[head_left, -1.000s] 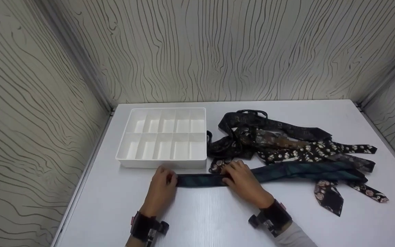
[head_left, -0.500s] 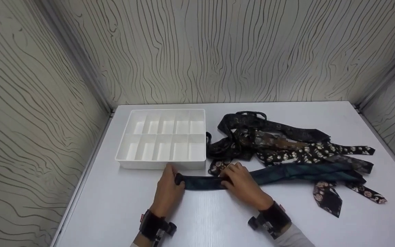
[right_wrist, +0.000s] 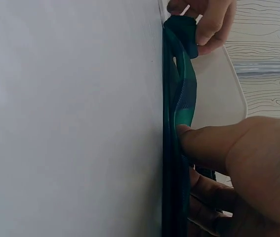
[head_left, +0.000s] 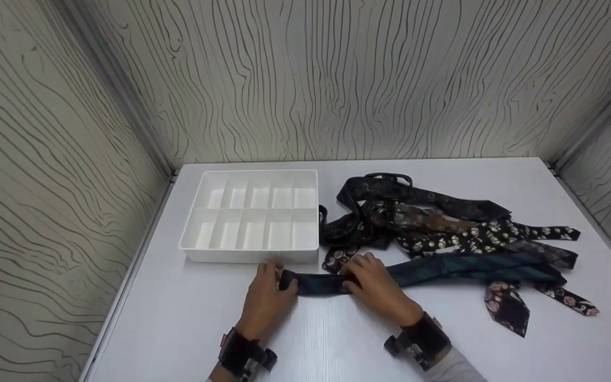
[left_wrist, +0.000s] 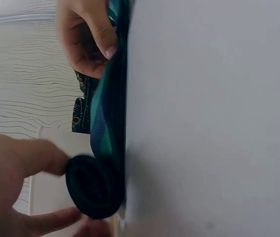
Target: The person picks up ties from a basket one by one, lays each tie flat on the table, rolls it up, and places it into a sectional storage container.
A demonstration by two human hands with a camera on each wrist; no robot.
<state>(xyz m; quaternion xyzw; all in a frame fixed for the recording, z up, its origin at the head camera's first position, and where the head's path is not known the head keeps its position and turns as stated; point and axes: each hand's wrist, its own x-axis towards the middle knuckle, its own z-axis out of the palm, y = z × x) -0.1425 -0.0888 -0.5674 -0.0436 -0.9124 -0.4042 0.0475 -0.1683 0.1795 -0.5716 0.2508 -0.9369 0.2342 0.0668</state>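
A dark green and navy striped necktie (head_left: 475, 265) lies lengthwise along the table, its left end rolled into a coil (left_wrist: 94, 187). My left hand (head_left: 268, 297) holds that coil between thumb and fingers. Farther right along the tie, my right hand (head_left: 380, 292) pinches the strip, its thumb on the near side in the right wrist view. Between the hands the tie runs as a flat, layered band (right_wrist: 181, 94). To the right of my right hand the rest of it stretches over other ties.
A white divided box (head_left: 231, 256) with bare compartments stands just behind my left hand. A heap of dark patterned neckties (head_left: 369, 217) lies right of it, one floral tie end (head_left: 507, 310) pointing toward me. Patterned panels (head_left: 305, 79) wall the white table.
My left hand has moved right along with the tie's end, which is now rolled up more. The band between my hands has shortened. My right hand stays nearly in place.
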